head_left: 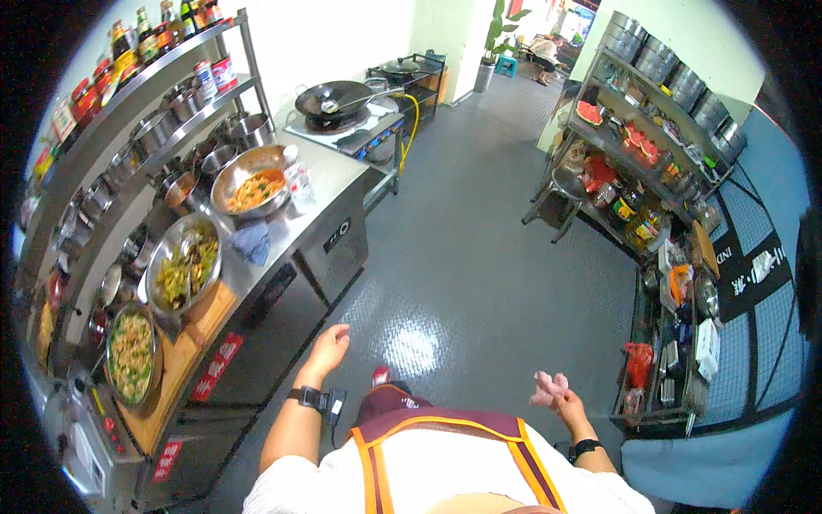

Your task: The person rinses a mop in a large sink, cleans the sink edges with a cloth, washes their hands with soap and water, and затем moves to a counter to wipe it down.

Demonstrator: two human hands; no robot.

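Note:
My right hand (569, 409) pinches a crumpled pale-pink cloth (550, 388) above the floor, well apart from the shelving on the right. My left hand (329, 350) hangs beside the steel counter with its fingers loosely curled in, and I see nothing in it. Along that counter stand an oval dish of chopped food with green pieces (131, 360), a steel basin of green vegetables (183, 263) with a spoon, and a steel bowl of reddish food (253, 189). A blue-grey cloth (251, 243) lies at the counter's edge, near a white bottle (299, 183).
Ahead, a wok (334, 97) with a ladle sits on a stove; a yellow hose (411, 132) hangs beside it. On the right, a metal stool (560, 193) stands before a rack (597, 136) holding watermelon slices. Textured grey floor (462, 212) runs between. A person (546, 51) sits beyond the doorway.

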